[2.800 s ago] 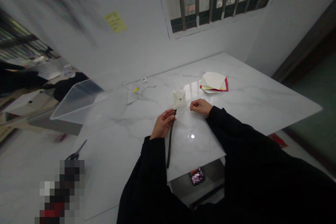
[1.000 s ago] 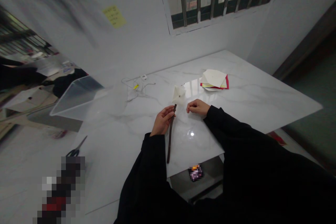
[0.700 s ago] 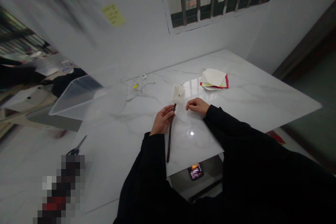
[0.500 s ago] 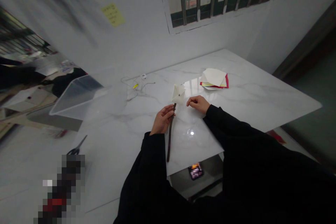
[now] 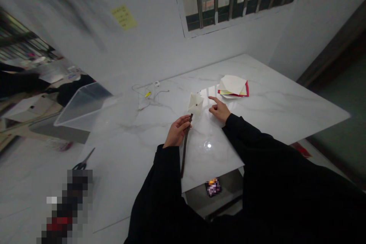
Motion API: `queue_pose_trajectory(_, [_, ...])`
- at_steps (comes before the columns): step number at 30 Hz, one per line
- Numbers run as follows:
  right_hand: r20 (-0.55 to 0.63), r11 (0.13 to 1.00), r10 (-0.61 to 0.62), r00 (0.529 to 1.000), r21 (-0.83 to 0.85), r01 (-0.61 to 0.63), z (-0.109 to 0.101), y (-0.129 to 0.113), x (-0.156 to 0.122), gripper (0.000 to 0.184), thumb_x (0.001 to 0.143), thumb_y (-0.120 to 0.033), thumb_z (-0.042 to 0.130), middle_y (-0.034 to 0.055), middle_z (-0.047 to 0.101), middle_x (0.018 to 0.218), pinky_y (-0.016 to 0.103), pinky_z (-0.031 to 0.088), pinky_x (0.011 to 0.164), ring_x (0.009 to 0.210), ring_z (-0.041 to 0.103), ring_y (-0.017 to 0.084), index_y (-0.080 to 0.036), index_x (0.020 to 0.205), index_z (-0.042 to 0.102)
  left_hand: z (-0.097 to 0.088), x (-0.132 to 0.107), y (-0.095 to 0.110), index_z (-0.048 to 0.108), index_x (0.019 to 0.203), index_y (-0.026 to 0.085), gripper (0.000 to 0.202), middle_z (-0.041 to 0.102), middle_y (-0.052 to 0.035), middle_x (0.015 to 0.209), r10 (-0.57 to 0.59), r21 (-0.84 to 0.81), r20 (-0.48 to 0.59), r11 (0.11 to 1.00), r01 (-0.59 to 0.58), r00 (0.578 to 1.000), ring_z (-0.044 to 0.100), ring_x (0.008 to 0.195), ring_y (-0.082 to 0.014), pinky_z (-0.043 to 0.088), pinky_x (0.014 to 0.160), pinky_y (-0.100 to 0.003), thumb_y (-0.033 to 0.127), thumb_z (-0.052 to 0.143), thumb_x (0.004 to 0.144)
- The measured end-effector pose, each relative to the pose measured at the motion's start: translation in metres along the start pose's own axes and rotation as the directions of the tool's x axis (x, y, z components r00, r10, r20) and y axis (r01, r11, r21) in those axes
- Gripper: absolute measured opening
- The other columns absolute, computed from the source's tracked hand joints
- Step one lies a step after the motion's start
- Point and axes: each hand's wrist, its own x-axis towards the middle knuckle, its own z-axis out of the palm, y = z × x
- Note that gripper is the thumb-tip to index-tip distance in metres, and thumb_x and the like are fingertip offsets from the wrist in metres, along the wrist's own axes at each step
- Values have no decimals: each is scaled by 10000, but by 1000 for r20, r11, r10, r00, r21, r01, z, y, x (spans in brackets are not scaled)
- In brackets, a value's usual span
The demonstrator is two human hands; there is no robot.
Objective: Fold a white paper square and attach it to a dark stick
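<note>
My left hand [image 5: 179,130] is closed around a dark brown stick [image 5: 185,143], just below its top end. A cream-white folded paper pinwheel [image 5: 192,106] sits at the top of that stick, with a small dark dot at its middle. To the right of the pinwheel is my right hand [image 5: 219,109], holding nothing. Its index finger points out towards the paper while the other fingers curl in. A gap shows between that fingertip and the pinwheel.
Sheets of white, yellow and red paper [image 5: 233,87] lie stacked at the back right of the marble-patterned table [image 5: 286,103]. A thin cable with a yellow tag [image 5: 148,94] lies by the wall. Scissors [image 5: 84,162] and a clear plastic bin [image 5: 82,106] are to the left.
My right hand has shifted slightly right, and its index finger has stretched out from a curled position. The pinwheel has moved a little to the right and turned slightly; my left hand keeps its grip.
</note>
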Motion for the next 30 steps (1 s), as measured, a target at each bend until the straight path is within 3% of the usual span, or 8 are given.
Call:
queue_pose_trajectory(7, [25, 992, -114, 993, -52, 115, -4, -8, -6, 812, 825, -171, 582, -76, 572, 636, 259, 435, 729, 584, 497, 132, -143, 1628, 466, 4, -1, 0, 798, 1086, 168, 421, 766, -76, 1066, 12, 53, 38, 999, -14, 999, 658, 831, -145, 538, 803, -295, 270, 935, 701])
queue_pose_trajectory(11, [77, 979, -172, 982, -95, 178, -2, -6, -6, 758, 840, -158, 591, -73, 570, 644, 257, 427, 734, 588, 493, 127, -143, 1595, 525, 4, 0, 0, 803, 1071, 177, 426, 770, -68, 1055, 6, 47, 39, 999, -8, 999, 652, 834, -141, 538, 806, -288, 279, 952, 686])
queue_pose_trajectory(20, [71, 975, -137, 988, -165, 147, 0, -2, -3, 509, 830, -145, 606, -45, 579, 650, 269, 425, 761, 626, 530, 137, -133, 1318, 751, 1, 1, -2, 788, 1094, 170, 459, 776, -83, 1084, 12, 35, 35, 999, -13, 999, 671, 849, -144, 548, 809, -292, 284, 962, 685])
queue_pose_trajectory(25, [19, 989, -78, 997, -122, 79, -1, -1, -1, 615, 816, -162, 609, -55, 617, 651, 264, 431, 756, 613, 532, 135, -130, 1427, 676, 2, 0, 0, 794, 1083, 172, 463, 778, -79, 1072, 10, 30, 39, 999, -12, 999, 665, 823, -143, 545, 794, -294, 284, 969, 670])
queue_pose_trajectory(27, [86, 991, -59, 995, -117, 69, -3, 0, 0, 499, 816, -182, 600, -53, 604, 616, 260, 409, 711, 589, 507, 129, -135, 1287, 761, 3, 0, 1, 796, 1078, 175, 460, 775, -71, 1056, 7, 23, 38, 1000, -8, 999, 660, 813, -138, 543, 789, -288, 278, 969, 664])
queue_pose_trajectory(30, [335, 980, -66, 940, -156, 124, -5, 0, 1, 238, 805, -219, 603, -32, 560, 539, 273, 346, 634, 553, 460, 122, -153, 833, 830, 2, 0, 1, 792, 1083, 174, 451, 770, -71, 1051, 12, 24, 28, 1000, -12, 1000, 655, 801, -136, 539, 775, -286, 272, 956, 674])
